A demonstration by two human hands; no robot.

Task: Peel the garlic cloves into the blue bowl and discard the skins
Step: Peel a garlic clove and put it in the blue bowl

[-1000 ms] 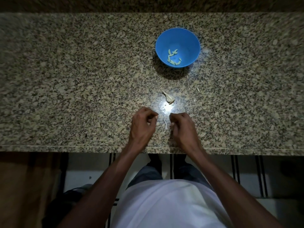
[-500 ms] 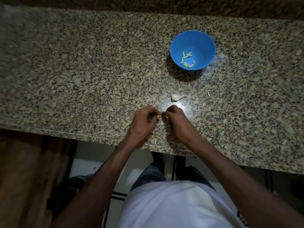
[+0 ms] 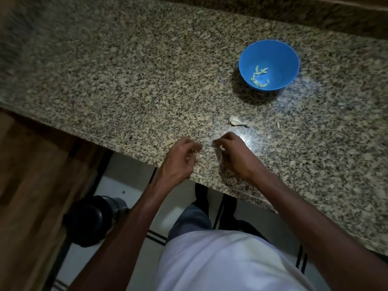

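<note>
A: Garlic clove (image 3: 198,156), pale and partly hidden, sits in the curled fingers of the left hand (image 3: 180,159), just at the near edge of the granite counter (image 3: 126,85).

B: I read it the same way. Half a second ago both hands met over it; now they are drawn slightly apart, the right hand (image 3: 232,153) pinching what looks like a thin strip of skin (image 3: 219,158).

A: So I judge the skin to be coming off, with the clove not yet dropped.

B: Blue bowl (image 3: 269,65) stands well beyond the hands, holding peeled cloves (image 3: 259,77); an unpeeled piece (image 3: 236,120) lies between bowl and hands.
</note>
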